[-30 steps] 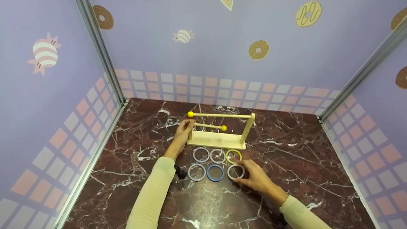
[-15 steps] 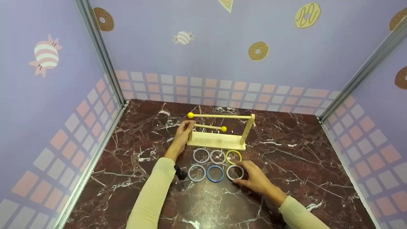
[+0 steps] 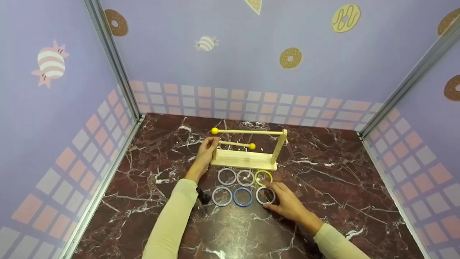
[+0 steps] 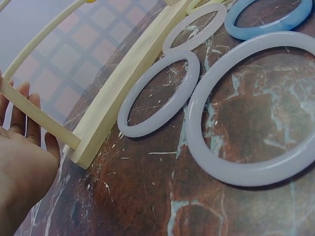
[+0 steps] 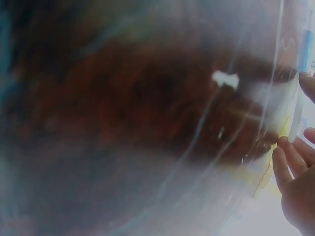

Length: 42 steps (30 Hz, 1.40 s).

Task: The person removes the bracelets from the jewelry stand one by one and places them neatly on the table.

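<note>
A pale wooden stand [image 3: 244, 160] holds two horizontal rods tipped with yellow balls, one above the other. My left hand [image 3: 205, 151] grips its short left post [image 4: 42, 118], fingers behind the wood in the left wrist view. Before the stand lie bangles in two rows. My right hand [image 3: 290, 204] holds the whitish bangle [image 3: 257, 198] at the front right, thumb at its near rim and fingers at its far rim. Behind it is a yellow bangle [image 3: 263, 171], close to those fingertips. A blue bangle [image 3: 243, 205] lies just left of the held one.
Two pale lavender bangles, one at the back left [image 3: 219, 177] and one at the front left [image 3: 213, 196], and a whitish bangle [image 3: 245, 170] lie alongside. Purple patterned walls [image 3: 237, 68] enclose the marbled table [image 3: 323, 180] at the back and both sides.
The whitish bangle under my right hand has slid slightly left, toward the blue one. My left hand stays on the post, and the head view has shifted a little.
</note>
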Available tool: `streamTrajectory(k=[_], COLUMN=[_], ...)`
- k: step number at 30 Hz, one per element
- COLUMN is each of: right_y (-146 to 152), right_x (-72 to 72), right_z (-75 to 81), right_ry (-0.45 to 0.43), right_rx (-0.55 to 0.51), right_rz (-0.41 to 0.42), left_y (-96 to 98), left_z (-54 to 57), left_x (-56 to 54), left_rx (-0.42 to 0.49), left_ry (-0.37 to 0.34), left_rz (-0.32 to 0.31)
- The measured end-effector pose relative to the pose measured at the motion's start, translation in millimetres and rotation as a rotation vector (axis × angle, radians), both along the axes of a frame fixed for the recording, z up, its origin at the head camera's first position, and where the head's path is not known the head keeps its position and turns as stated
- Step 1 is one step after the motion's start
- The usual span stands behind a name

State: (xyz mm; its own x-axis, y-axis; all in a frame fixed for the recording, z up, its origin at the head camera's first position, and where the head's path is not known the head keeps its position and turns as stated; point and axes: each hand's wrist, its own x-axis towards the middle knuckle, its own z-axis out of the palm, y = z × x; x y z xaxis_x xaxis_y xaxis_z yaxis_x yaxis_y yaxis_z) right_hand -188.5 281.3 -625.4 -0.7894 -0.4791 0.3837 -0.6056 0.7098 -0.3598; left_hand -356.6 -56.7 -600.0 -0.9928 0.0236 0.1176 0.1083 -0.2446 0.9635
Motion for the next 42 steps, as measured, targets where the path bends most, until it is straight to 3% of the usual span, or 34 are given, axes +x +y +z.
streamTrajectory(k=[7,17,29,42], right_y=[-0.6,-1.8,-1.0,-0.7], right_x=[0.5,-1.1,-0.7,5.0], right_z=[-2.1,1.5,2.3,2.9], right_ry=[0.059,0.022,0.005,0.003], right_rx=[0.024,0.006,0.044,0.046], right_rz=[0.036,0.002,0.008,-0.012], left_y=[-0.1,-0.3,-1.1,0.2], left_z=[-0.8,7.7,-0.3,-0.6], left_x=[1.2,-2.1,-2.2,0.1], left_rx=[-0.019,-0.007,0.020,0.016], left_ry=[-0.019,0.031,0.023,0.014], left_rz=[-0.005,-0.038,-0.015,-0.005])
